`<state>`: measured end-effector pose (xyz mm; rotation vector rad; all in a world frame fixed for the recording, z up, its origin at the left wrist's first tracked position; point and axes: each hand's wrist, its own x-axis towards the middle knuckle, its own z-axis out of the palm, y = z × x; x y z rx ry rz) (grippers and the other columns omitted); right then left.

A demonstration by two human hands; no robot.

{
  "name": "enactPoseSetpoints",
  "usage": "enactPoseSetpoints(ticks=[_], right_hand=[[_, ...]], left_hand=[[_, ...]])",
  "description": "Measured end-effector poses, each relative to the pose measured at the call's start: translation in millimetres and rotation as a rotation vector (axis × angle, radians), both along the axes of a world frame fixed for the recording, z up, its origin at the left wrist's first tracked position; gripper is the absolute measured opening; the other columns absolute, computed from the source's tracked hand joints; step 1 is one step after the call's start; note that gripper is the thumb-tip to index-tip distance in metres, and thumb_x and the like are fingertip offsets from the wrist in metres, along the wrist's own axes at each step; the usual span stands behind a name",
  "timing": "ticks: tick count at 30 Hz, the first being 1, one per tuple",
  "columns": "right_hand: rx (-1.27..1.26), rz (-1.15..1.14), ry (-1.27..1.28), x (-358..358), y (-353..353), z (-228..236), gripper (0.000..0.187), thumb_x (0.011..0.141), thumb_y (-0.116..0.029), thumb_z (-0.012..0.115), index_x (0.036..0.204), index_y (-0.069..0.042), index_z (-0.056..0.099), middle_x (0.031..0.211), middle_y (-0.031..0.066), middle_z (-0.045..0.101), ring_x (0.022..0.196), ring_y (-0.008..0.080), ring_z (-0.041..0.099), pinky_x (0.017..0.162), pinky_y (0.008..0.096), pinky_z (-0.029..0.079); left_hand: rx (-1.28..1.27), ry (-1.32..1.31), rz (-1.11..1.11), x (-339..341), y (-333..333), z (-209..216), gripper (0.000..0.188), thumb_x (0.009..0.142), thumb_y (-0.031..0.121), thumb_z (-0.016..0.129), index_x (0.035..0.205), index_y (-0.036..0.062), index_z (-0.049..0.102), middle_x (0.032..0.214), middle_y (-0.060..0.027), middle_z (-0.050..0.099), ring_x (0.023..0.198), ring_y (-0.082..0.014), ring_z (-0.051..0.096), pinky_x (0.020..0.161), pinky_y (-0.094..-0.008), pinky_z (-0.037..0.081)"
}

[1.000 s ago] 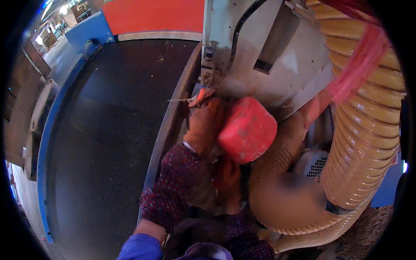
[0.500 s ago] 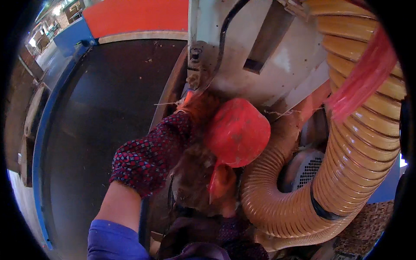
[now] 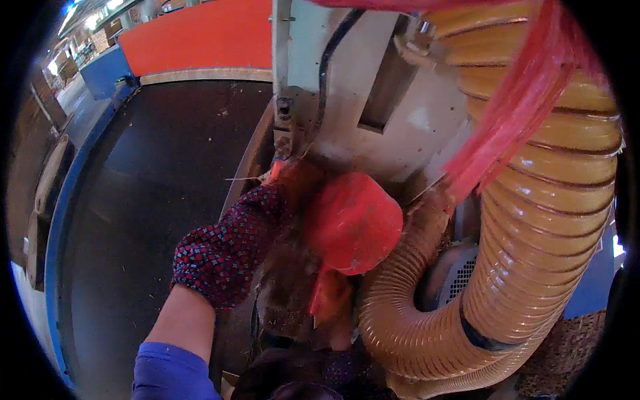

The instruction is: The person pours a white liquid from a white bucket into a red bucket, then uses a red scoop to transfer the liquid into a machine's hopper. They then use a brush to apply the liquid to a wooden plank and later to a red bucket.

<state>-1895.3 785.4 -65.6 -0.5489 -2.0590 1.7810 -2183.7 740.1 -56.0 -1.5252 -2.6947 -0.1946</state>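
Note:
A red plastic scoop, its rounded dusty underside showing, is tilted in front of the machine's pale panel. My right hand, in an orange glove, is closed around its handle below the bowl. My left hand, also gloved in orange under a dark patterned sleeve cover, reaches to the corner between the dark conveyor belt and the panel. The scoop and shadow hide its fingers, so whether it grips anything cannot be made out. Brown dust coats the surfaces below the left forearm.
A thick ribbed yellow-brown hose curves along the right side. Pink-red plastic strips hang across it. A perforated grey cover sits inside the bend. An orange-red board stands at the belt's far end; a blue rail edges its left.
The view has shifted, so the machine sits lower and farther left. The pink-red strips now spread farther across the hose. Both hands keep nearly the same places, the right still holding the scoop.

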Motion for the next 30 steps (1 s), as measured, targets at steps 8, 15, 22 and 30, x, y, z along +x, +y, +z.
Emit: enactPoseSetpoints(ticks=[8, 15, 22, 30], right_hand=[[-0.271, 0.011, 0.026, -8.0, -20.0, 34.2, 0.024, 0.098, -0.031, 0.047, 0.089, -0.009, 0.052, 0.064, -0.0006, 0.047, 0.051, 0.0087, 0.042, 0.045, 0.0279, 0.034], [-0.399, 0.075, -0.130, -1.1, -8.7, 20.8, 0.023, 0.097, -0.030, 0.049, 0.091, -0.008, 0.054, 0.074, 0.0001, 0.048, 0.062, 0.0104, 0.045, 0.053, 0.0299, 0.037], [-0.200, -0.040, -0.038, 1.9, -13.7, 7.9, 0.022, 0.097, -0.028, 0.051, 0.098, -0.006, 0.056, 0.082, 0.0006, 0.054, 0.074, 0.0113, 0.050, 0.065, 0.0289, 0.043], [-0.413, 0.160, 0.000, 8.5, -3.6, -30.9, 0.036, 0.097, -0.032, 0.047, 0.115, -0.002, 0.055, 0.107, 0.0112, 0.058, 0.096, 0.0207, 0.054, 0.084, 0.0337, 0.044]], left_hand=[[-0.065, 0.080, 0.080, -1.6, -13.8, -6.5, 0.022, 0.083, 0.017, 0.053, 0.098, 0.0069, 0.067, 0.097, -0.0162, 0.067, 0.079, -0.0307, 0.068, 0.070, -0.0442, 0.055], [-0.020, 0.190, 0.050, 9.0, -3.6, -19.3, 0.020, 0.080, 0.012, 0.055, 0.086, 0.0047, 0.072, 0.089, -0.0163, 0.069, 0.078, -0.0311, 0.069, 0.067, -0.0439, 0.055], [0.179, 0.443, 0.175, 40.9, -7.7, 1.9, 0.013, 0.079, 0.017, 0.057, 0.085, 0.0094, 0.066, 0.078, -0.0093, 0.068, 0.068, -0.0260, 0.067, 0.057, -0.0417, 0.053], [0.085, 0.446, 0.362, 54.6, -18.8, 10.4, 0.017, 0.081, 0.018, 0.055, 0.092, 0.0095, 0.065, 0.092, -0.0093, 0.068, 0.091, -0.0268, 0.067, 0.069, -0.0457, 0.053]])
